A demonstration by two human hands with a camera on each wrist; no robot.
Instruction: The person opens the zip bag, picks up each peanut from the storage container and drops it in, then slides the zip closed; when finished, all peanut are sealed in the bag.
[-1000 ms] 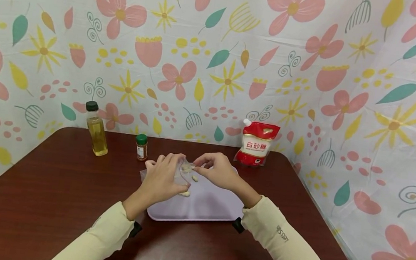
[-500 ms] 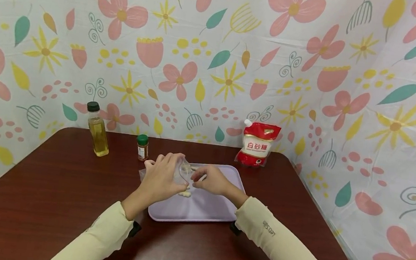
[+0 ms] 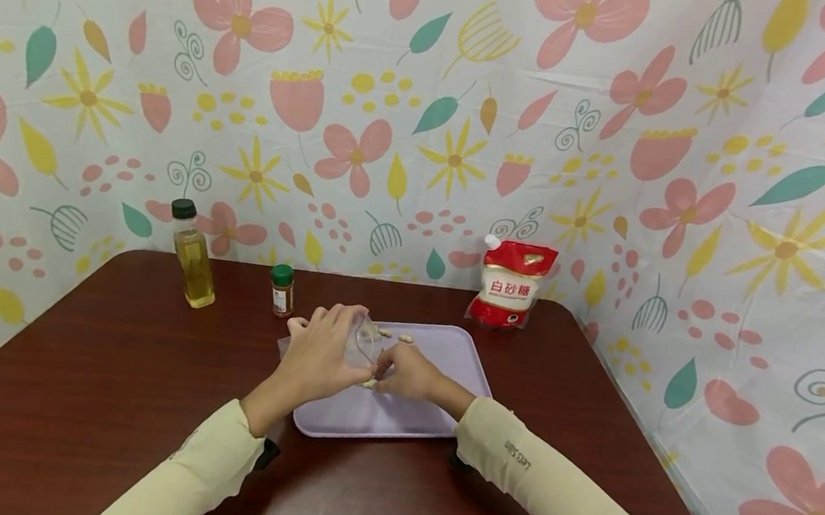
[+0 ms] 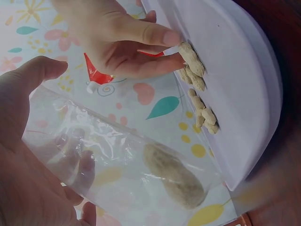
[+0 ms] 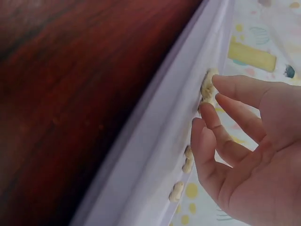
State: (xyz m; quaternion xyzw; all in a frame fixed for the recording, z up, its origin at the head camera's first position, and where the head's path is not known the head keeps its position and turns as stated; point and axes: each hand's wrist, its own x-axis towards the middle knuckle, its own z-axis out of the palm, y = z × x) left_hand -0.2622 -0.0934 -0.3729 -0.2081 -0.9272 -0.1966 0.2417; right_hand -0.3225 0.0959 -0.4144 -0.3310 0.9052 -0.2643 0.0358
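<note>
My left hand [image 3: 324,353] holds a clear plastic bag [image 4: 117,160] with its mouth spread between thumb and fingers. Inside the bag lies an unshelled peanut [image 4: 174,176]. Beside the bag, my right hand [image 3: 409,373] reaches down to the lilac tray [image 3: 434,417]. In the left wrist view, its thumb and finger are right at a peanut [image 4: 192,59] in a small group on the tray. From the right wrist the fingers [image 5: 235,89] look parted, one tip against that group. Two more peanuts [image 5: 176,192] lie apart, toward the tray's far side.
At the back left of the dark wooden table [image 3: 111,361] stand an oil bottle [image 3: 195,261] and a small green-capped spice jar [image 3: 281,290]. A red and white sugar pouch [image 3: 510,285] stands behind the tray on the right. Flowered cloth [image 3: 395,123] hangs behind.
My right hand has moved from the bag's mouth toward me and down to the peanuts on the tray. Peanuts at the tray's far side now show. My left hand stays with the bag.
</note>
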